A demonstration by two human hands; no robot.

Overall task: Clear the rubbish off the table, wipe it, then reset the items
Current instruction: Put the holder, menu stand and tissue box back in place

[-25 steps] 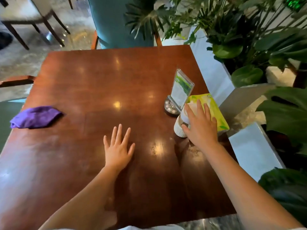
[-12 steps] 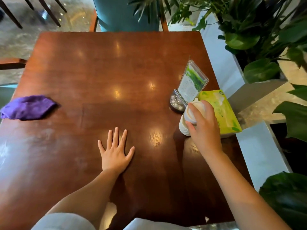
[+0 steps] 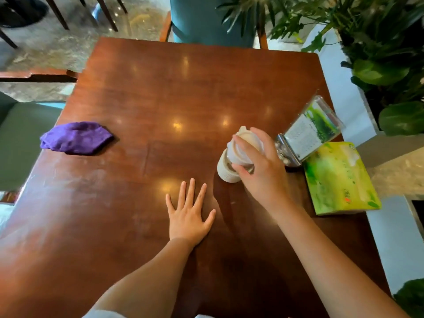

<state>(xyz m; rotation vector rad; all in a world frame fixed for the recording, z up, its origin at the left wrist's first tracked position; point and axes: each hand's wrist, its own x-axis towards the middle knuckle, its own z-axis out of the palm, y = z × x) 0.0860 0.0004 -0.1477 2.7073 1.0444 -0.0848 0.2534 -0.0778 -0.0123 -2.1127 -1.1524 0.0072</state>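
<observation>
The right hand (image 3: pixel 261 171) curls its fingers (image 3: pixel 241 143) round a small cream bottle (image 3: pixel 229 166), gripping it near the cap; the bottle leans toward 11 o'clock and whether its ribbed base touches the bench (image 3: pixel 160 88) cannot be told. The left hand (image 3: pixel 188 216) lies flat on the polished red-brown wood, fingers straight and spread, holding nothing, just at 7 o'clock from the bottle.

At 3 o'clock from the bottle, just beside the right hand, a clear acrylic sign holder (image 3: pixel 314 129) tilts back on a shiny metal base, with a green-and-white card inside whose print is too small to read. At 4 o'clock from it lies a yellow-green tissue pack (image 3: pixel 339 180), soft and rectangular, with a small red mark that is unreadable. A crumpled purple cloth (image 3: pixel 75 137) sits well apart near the bench's 9 o'clock edge. Leafy plants (image 3: pixel 378 53) crowd the 2 o'clock side, and a teal chair (image 3: pixel 206 21) stands at 12 o'clock.
</observation>
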